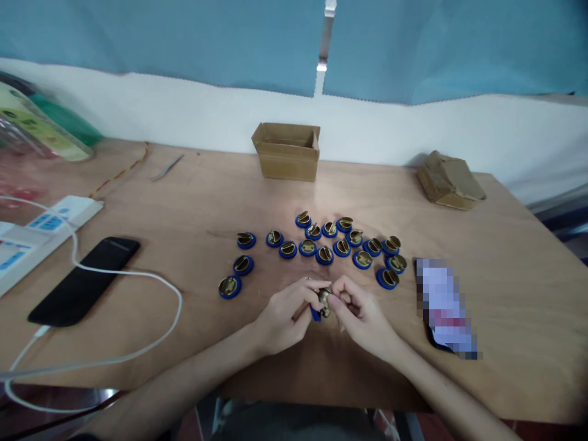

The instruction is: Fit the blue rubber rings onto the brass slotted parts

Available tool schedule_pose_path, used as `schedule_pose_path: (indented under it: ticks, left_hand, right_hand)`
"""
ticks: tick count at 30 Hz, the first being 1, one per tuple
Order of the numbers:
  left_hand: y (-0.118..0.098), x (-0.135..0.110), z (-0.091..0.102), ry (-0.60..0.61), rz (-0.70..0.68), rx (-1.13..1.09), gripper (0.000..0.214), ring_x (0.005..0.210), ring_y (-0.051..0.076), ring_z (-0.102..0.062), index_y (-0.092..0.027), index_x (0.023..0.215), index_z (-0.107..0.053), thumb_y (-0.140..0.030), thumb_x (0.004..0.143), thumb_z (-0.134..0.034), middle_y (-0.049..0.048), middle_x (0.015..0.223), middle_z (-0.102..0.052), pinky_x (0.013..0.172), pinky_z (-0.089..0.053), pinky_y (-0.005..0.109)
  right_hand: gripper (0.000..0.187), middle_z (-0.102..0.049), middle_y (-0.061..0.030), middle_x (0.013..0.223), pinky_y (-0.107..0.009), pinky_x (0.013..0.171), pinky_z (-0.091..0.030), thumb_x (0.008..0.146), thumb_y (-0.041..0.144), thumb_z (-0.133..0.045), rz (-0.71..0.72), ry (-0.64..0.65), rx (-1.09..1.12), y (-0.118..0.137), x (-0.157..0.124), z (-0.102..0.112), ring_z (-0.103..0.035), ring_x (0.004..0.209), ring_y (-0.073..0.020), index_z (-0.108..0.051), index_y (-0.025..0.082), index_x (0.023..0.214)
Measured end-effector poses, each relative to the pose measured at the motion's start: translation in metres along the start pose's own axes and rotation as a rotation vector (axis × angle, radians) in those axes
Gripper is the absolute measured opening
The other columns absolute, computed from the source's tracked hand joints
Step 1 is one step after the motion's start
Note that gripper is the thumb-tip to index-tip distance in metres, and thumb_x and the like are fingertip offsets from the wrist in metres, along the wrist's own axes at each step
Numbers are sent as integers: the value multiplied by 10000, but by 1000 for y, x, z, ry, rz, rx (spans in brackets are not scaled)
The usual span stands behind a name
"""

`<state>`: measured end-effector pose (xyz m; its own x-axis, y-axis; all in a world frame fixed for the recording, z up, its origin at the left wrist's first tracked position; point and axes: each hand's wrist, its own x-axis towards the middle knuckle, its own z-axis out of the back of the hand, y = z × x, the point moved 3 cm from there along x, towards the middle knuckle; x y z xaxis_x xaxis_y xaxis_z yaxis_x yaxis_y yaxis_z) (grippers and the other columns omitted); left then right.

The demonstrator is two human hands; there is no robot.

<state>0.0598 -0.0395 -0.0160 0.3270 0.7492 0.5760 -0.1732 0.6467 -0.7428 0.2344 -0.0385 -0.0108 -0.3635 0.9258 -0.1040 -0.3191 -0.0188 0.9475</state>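
Blue disc [320, 304]: pinched between left hand [285, 315] and right hand [361, 315] fingertips, tilted on edge, brass face toward right hand. Similar discs [340, 245] lie just beyond both hands.

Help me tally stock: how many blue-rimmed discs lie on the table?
19 discs lie loose: three at the left, sixteen clustered mid-table toward the right. One more is pinched between the left hand and right hand, so some may hide behind the fingers.
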Motion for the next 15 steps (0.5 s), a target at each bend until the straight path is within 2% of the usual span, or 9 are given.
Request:
schedule_pose_path:
  ticks: [15]
  left_hand:
    - [0,-1,0,-9,-4,0,249,1099,178,-732,-205,915,-574,35,864,-529,104,1159,-752,939,-588,285]
  right_hand:
    - [262,-407,80,582,-214,444,-349,1014,387,-502,1,-4,-3,-1,0,0,-447,458,-96,-439,230,814]
